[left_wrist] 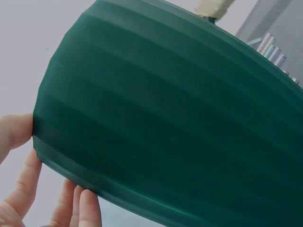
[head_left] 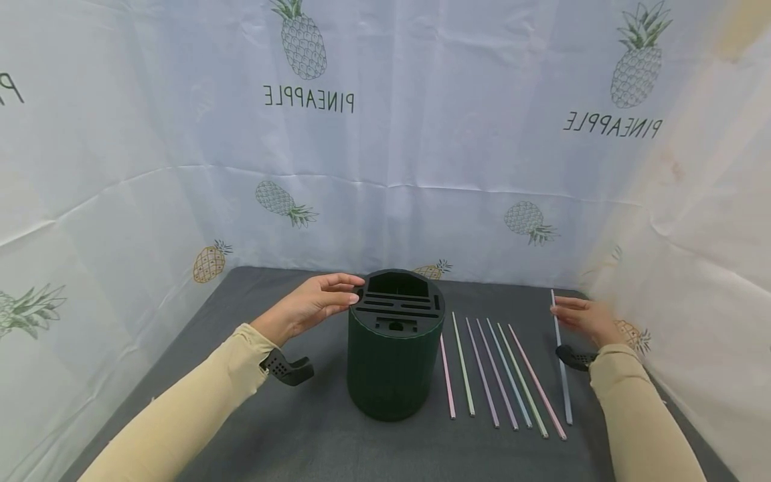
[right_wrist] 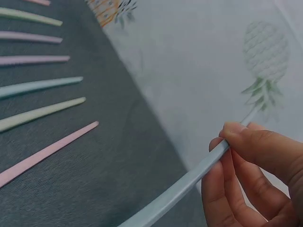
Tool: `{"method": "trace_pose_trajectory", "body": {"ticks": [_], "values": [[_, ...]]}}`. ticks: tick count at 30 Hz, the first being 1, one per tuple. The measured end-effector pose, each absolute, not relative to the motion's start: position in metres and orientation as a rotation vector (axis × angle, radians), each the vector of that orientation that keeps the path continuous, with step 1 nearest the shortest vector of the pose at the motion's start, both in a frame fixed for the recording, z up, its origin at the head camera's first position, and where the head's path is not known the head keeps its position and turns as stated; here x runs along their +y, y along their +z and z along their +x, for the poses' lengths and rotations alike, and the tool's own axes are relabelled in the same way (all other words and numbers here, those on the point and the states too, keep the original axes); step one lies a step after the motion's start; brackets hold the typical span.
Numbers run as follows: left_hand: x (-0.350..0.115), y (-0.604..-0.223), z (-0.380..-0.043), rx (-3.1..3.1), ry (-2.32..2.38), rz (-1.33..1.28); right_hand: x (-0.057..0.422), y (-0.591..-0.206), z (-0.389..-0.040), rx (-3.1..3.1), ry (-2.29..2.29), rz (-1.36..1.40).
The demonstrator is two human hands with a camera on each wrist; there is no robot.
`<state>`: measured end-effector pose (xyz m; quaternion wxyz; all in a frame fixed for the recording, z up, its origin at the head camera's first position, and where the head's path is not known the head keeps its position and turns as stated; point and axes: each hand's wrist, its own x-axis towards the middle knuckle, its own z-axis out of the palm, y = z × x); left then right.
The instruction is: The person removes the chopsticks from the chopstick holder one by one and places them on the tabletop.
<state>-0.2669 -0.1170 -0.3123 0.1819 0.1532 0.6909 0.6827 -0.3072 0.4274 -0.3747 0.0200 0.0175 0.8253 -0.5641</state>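
A dark green knife block (head_left: 394,368) stands upright, with slots and a larger opening in its black top. My left hand (head_left: 316,301) touches its upper left rim, fingers fairly straight; the left wrist view shows thumb and fingertips (left_wrist: 90,205) along the edge of the green wall (left_wrist: 165,113). At the far right, my right hand (head_left: 587,318) pinches a pale blue chopstick (right_wrist: 184,182) between thumb and fingers, near its thin end. Several pastel chopsticks, among them a pink chopstick (head_left: 536,381), lie side by side between the block and my right hand.
Dark grey cloth (head_left: 259,442) covers the table. A white curtain (head_left: 385,134) printed with pineapples hangs behind it and along both sides, close to my right hand. Each wrist wears a black strap (head_left: 286,367).
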Motion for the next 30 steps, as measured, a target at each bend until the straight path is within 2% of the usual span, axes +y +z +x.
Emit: {"method": "trace_pose_trajectory", "body": {"ticks": [12,23,30], "values": [[-0.118,-0.314,-0.268,1.947,1.911,0.460,0.415,-0.410,-0.304,2.605,-1.580,0.084],[-0.119,-0.313,-0.269,1.943,1.912,0.457,0.416,-0.439,-0.317,2.604,-1.482,0.129],[-0.119,-0.313,-0.269,1.944,1.917,0.440,0.413,-0.441,-0.315,2.604,-1.454,0.145]]}}
